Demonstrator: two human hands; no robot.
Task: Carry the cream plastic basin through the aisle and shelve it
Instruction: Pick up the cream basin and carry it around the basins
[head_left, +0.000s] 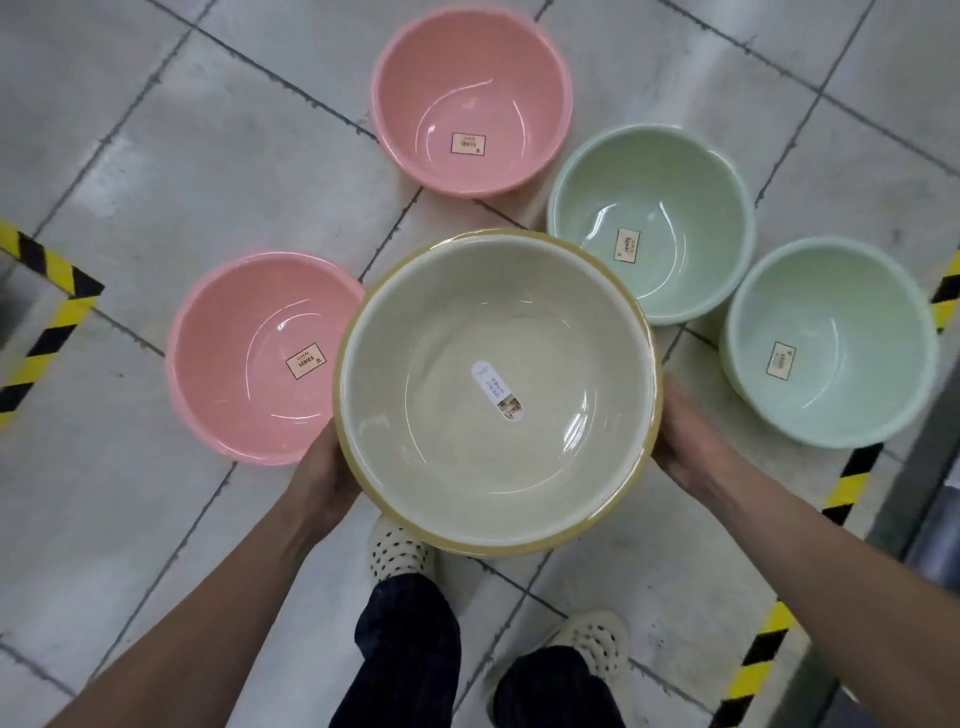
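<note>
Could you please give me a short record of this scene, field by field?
held item: cream basin, upright, with a sticker inside
left hand: holds the basin's left side
right hand: holds the basin's right side
on the floor: far pink basin, near pink basin, far green basin, near green basin, all upright and labelled inside
floor: grey tiles, with striped tape at the left and right edges
shelf: none in view

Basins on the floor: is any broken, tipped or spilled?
Nothing stands out. The pink plastic basins and mint-green plastic basins sit upright on the grey tiled floor; left hand and right hand hold the cream plastic basin upright. No cracks or spills.
</note>
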